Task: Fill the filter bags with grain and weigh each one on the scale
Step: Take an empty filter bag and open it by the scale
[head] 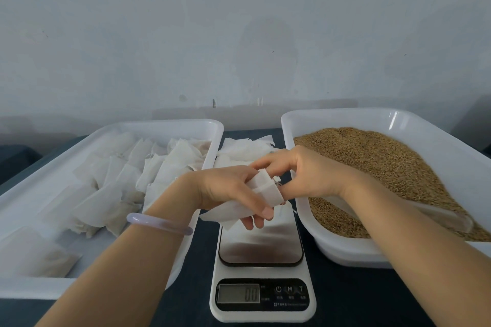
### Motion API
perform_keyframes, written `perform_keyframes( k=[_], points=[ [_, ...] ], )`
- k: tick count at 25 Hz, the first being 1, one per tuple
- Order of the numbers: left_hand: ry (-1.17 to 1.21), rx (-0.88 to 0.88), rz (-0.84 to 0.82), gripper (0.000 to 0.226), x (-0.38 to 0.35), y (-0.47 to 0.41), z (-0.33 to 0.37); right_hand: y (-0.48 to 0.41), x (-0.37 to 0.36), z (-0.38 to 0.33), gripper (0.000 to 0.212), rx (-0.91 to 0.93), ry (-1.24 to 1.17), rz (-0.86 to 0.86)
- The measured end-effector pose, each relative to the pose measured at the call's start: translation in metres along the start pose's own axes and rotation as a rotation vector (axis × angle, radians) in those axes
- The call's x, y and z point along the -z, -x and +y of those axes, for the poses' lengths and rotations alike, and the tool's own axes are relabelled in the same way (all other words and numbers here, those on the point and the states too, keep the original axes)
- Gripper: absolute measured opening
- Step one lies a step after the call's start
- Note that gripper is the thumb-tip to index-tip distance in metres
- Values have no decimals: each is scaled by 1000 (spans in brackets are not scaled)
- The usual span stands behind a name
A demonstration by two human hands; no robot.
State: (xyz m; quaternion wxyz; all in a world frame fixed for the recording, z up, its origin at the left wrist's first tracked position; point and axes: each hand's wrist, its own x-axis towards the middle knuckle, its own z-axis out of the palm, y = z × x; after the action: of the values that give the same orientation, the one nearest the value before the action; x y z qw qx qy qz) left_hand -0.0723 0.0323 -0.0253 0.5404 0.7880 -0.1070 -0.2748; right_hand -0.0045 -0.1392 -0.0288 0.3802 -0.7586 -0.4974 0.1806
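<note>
My left hand (228, 191) grasps a white filter bag (265, 190) above the scale (261, 244); my right hand (300, 171) pinches the bag's right edge. Scale display reads zero. Left tray (164, 125) holds filled bags; right tray (345, 114) holds grain (372, 156). Only a narrow gap between the tray rims is open, occupied by the scale.

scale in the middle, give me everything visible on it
The scale is a white plastic kitchen scale with a shiny metal platform edged in black. It sits flat on the dark table between the two white trays. The near panel holds a grey display reading 0.0 and three buttons: power, M, T. Nothing rests on the platform; the left hand and right hand hold a white filter bag above its far end.
</note>
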Motion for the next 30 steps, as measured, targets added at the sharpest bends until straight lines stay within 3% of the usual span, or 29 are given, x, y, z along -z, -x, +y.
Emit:
perform_keyframes(
  k=[5,12,14,17,20,23,26,30],
  points=[
    [-55,79,-12,34,5,2,-2,4,2,-3,38,-13,10,-15],
    [-155,149,6,43,2,4,2,9,7,-8,34,-34,49,0],
    [-136,99,21,35,3,5,2,18,23,-9,26,-40,49,93],
    [-76,7,29,22,3,4,1,48,63,9,16,-220,202,257],
    [-57,-29,18,19,2,2,1,100,94,45,17,-605,558,75],
    [-73,-34,-9,13,-1,2,3,137,96,70,26,-839,524,-48],
    [-43,-37,42,24,-3,2,3,143,89,79,20,-795,481,47],
    [-16,-34,67,29,-5,4,2,137,87,77,21,-675,599,280]
  ],
)
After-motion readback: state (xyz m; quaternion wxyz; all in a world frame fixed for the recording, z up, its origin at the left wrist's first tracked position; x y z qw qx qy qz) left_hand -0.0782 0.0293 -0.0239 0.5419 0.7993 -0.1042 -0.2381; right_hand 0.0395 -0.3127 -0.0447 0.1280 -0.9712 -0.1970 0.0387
